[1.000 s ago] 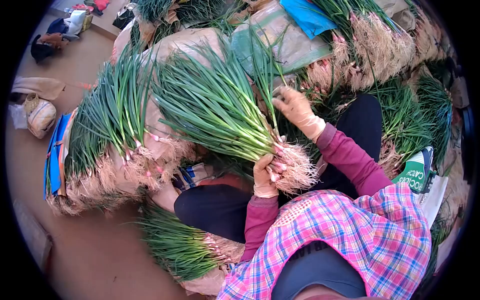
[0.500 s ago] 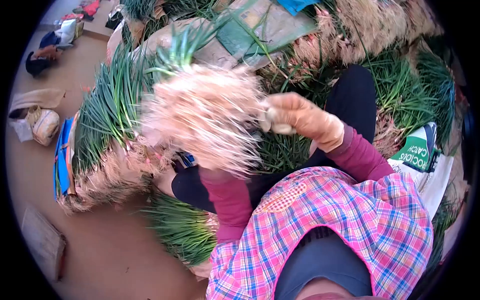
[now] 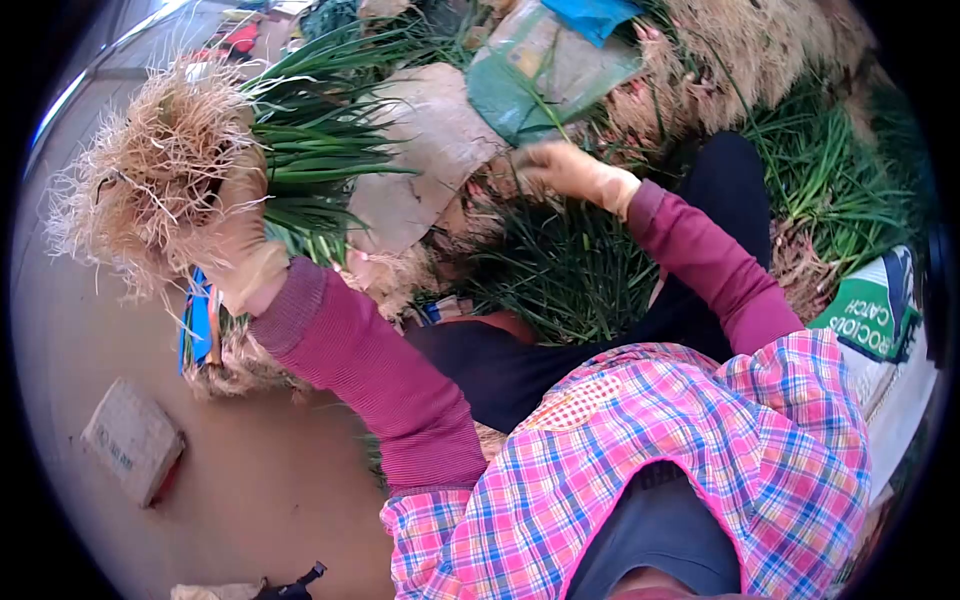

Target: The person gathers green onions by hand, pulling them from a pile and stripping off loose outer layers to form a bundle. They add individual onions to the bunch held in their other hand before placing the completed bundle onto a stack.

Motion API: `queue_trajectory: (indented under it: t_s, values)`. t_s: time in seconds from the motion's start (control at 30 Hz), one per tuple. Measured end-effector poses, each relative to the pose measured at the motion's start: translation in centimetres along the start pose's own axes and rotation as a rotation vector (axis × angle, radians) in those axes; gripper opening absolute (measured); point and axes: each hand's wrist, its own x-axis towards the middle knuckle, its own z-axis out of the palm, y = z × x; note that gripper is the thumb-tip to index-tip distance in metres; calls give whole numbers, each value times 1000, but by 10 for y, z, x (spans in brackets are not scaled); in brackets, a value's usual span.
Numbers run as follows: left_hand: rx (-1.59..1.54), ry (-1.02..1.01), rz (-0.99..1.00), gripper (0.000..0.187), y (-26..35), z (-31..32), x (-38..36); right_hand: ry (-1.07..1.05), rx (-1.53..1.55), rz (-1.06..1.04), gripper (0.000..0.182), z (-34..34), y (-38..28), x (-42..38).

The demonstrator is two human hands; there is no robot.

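Observation:
A thick bunch of green onions (image 3: 320, 140) is raised at the upper left, its pale tangled roots toward the left and its leaves toward the right. My left hand (image 3: 240, 235), in a tan glove, is closed around this bunch; the roots hide part of its fingers. Also gloved, my right hand (image 3: 578, 173) hovers over a heap of green leaves (image 3: 560, 265) between my legs. Its fingertips are smeared by motion, and I cannot tell whether they hold anything.
A piece of beige sacking (image 3: 405, 130) and a green-and-clear plastic bag (image 3: 550, 75) lie ahead. More rooted onions (image 3: 735, 50) are piled at the upper right. A printed white-and-green sack (image 3: 865, 315) is at my right, a greyish block (image 3: 130, 440) on the floor at left.
My left hand has carried the bunch from in front of me to the upper left, and its leaves now point right. My right hand has moved slightly up. The view has shifted.

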Motion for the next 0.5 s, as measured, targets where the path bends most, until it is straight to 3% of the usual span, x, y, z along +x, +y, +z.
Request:
queue_trajectory:
  t_s: [0.03, 0.07, 0.13, 0.2, 0.27, 0.33, 0.43, 0.5]
  values:
    - [34, 6, 45, 50, 4, 2, -6, 78, -231, -65, 27, -7, -34, 21]
    - [75, 11, 84, 51, 9, 4, -13, 162, -146, -25, 32, -4, -57, 42]
    - [160, 24, 145, 52, 15, 9, -25, 184, -30, -156, 37, -1, -120, 76]
    - [256, 35, 203, 54, 19, 14, -39, 188, 252, -150, 36, 10, -159, 110]
    - [378, 46, 255, 55, 20, 18, -53, 134, 293, -134, 36, 16, -186, 125]
    - [523, 46, 306, 57, 17, 23, -65, -14, 525, -148, 32, 24, -188, 137]
    - [755, 33, 395, 59, 11, 29, -77, 64, 562, -148, 28, 3, -159, 132]
    - [898, 22, 431, 61, 5, 32, -82, 40, 164, -138, 21, -24, -72, 139]
